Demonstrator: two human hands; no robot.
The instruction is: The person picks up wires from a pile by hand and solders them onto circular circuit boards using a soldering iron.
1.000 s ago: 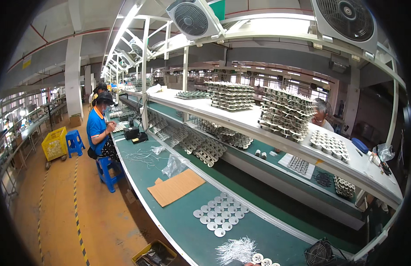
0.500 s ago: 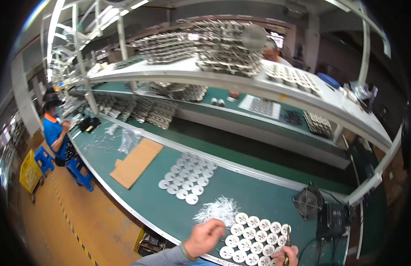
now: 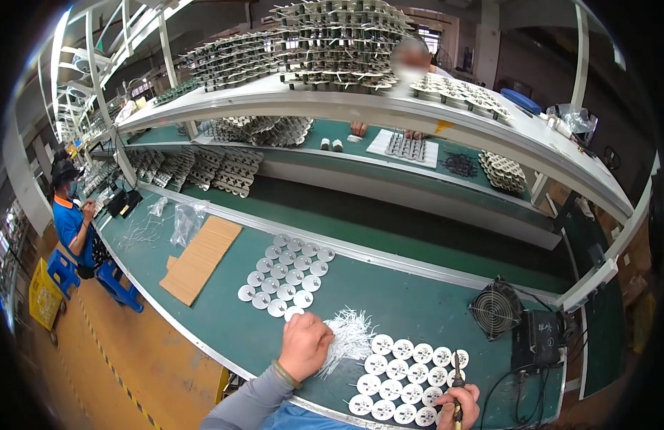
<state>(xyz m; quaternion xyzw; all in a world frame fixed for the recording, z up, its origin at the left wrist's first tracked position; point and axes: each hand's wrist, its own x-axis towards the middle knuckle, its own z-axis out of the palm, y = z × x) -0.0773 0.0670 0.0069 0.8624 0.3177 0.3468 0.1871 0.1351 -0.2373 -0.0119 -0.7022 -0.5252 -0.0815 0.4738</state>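
The floor (image 3: 153, 351) is of an orange-brown colour and looks worn; along it runs a yellow-and-black striped line (image 3: 111, 358); two blue stools (image 3: 63, 269) stand by the long workbench (image 3: 396, 283), which has a green top and a pale metal edge; above its far side goes a white shelf (image 3: 332, 104), carried by pale posts (image 3: 167, 54); behind, under this shelf, there is a second green counter (image 3: 318, 135); at the left rises a pale pillar (image 3: 24, 179); light tubes (image 3: 62, 43) shine brightly at upper left; a small bright window (image 3: 430, 37) shows at the back, and the right side is rather dark.
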